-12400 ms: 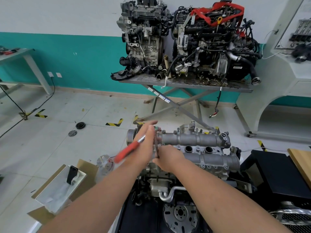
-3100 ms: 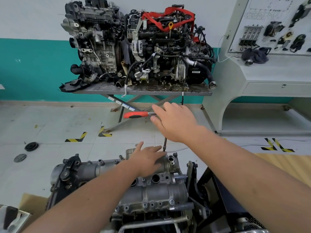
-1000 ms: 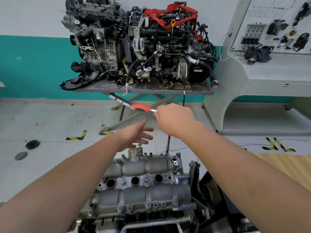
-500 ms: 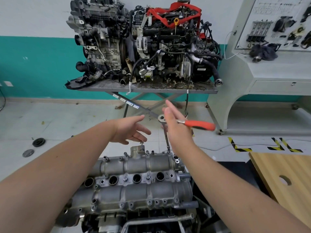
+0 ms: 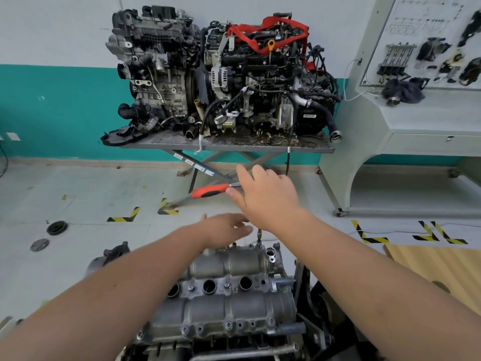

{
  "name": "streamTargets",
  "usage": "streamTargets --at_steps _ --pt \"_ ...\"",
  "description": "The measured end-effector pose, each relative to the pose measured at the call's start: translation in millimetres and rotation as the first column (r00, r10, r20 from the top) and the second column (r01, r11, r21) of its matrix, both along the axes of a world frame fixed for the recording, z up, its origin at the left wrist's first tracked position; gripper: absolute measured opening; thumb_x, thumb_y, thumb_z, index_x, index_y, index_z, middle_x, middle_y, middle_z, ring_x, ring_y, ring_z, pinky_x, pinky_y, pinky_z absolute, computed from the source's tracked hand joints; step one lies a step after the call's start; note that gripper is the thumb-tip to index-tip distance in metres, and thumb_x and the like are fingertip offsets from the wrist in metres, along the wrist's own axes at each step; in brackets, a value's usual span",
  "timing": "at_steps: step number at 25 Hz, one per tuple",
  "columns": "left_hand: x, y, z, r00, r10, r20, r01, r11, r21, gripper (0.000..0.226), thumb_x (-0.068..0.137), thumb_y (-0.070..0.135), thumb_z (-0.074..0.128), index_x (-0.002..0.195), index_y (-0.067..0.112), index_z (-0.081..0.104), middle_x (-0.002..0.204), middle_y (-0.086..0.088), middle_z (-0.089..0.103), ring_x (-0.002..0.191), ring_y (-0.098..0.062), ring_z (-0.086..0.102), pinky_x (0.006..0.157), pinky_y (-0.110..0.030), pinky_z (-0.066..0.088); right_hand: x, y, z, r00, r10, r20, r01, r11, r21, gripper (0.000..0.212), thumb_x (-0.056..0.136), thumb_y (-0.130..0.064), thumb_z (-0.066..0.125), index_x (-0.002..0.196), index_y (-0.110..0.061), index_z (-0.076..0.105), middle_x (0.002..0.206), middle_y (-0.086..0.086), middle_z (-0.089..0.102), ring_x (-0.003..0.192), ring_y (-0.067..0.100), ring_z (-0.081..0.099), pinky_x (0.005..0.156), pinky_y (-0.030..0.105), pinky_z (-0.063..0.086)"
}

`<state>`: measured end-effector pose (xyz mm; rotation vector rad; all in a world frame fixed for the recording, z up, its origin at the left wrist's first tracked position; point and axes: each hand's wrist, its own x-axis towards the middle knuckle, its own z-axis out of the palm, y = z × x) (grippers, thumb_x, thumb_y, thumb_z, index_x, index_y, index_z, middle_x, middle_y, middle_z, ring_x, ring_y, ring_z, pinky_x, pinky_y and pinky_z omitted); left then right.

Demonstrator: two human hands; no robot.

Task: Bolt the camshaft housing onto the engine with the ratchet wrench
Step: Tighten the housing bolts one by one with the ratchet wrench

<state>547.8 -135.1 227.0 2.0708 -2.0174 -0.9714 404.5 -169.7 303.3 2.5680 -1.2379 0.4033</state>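
Teal-banded wall and pale floor lie beyond the right grip [image 5: 265, 196], which clasps the head of the ratchet wrench [image 5: 210, 190]; its red handle juts out leftward, its extension drops onto a bolt on the camshaft housing [image 5: 229, 290] below. Just beneath, the left grip [image 5: 226, 229] hovers released, fingers extended.

Two hands: left [image 5: 226, 227], right [image 5: 265, 194]. One ratchet wrench [image 5: 210, 190]. One camshaft housing [image 5: 229, 290]. Two engines on far table [image 5: 234, 147]. Two round discs on floor [image 5: 56, 227].
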Motion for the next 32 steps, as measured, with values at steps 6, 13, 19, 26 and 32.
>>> streamTargets --at_steps 6,13,19,26,32 --pt "-37.1 -13.0 -21.8 0.990 -0.074 0.120 0.076 0.997 -0.011 0.053 0.099 0.065 0.015 0.130 0.041 0.051 0.119 0.011 0.065 0.129 -0.014 0.049 0.116 -0.053 -0.007 6.3 -6.4 29.1 0.987 -0.132 0.088 0.072 0.868 0.491 0.027 0.102 -0.029 0.037 0.101 -0.014 0.060 0.081 0.002 0.065 0.069 0.023 0.060 0.061 0.032 0.038" --pt "-38.3 -6.9 -27.2 0.998 -0.037 -0.058 0.037 0.999 0.005 0.045 0.105 0.049 0.028 0.120 0.017 0.056 0.118 -0.006 0.062 0.101 -0.020 0.056 0.084 -0.035 0.043 6.3 12.4 5.6 0.225 -0.742 0.631 -0.780 0.251 0.573 0.005 0.103 -0.010 0.043 0.103 -0.007 0.047 0.077 0.009 0.075 0.076 0.024 0.073 0.074 0.022 0.054" --pt "-40.7 -6.0 -19.0 0.999 -0.005 -0.047 0.005 1.000 0.001 0.035 0.106 0.036 0.033 0.107 0.009 0.055 0.110 -0.011 0.062 0.099 -0.028 0.056 0.081 -0.034 0.041 1.5 7.8 -25.2 -0.042 -0.632 0.774 -0.770 0.514 0.378 0.013 0.100 -0.023 0.056 0.097 -0.027 0.068 0.101 0.000 0.074 0.101 0.022 0.068 0.080 0.023 0.056" --pt "-43.6 -29.7 12.1 0.965 0.238 -0.108 -0.229 0.969 0.092 0.034 0.103 0.002 0.036 0.136 -0.004 0.044 0.140 -0.019 0.047 0.136 -0.038 0.040 0.113 -0.053 0.029 -15.5 -3.7 -38.6 0.789 0.382 0.481 -0.261 0.918 -0.300 0.037 0.074 0.002 0.071 0.109 -0.010 0.076 0.121 0.010 0.070 0.105 0.034 0.064 0.086 0.041 0.049" --pt "-39.7 -21.7 -24.8 0.996 -0.079 -0.029 0.081 0.995 0.060 0.040 0.105 0.044 0.030 0.128 0.020 0.052 0.129 -0.004 0.056 0.122 -0.027 0.051 0.098 -0.038 0.039 -16.1 -2.1 15.6 0.977 0.165 -0.136 -0.162 0.986 0.035 0.053 0.103 -0.053 0.020 0.147 -0.030 0.039 0.114 0.006 0.058 0.109 0.029 0.055 0.098 0.049 0.039"
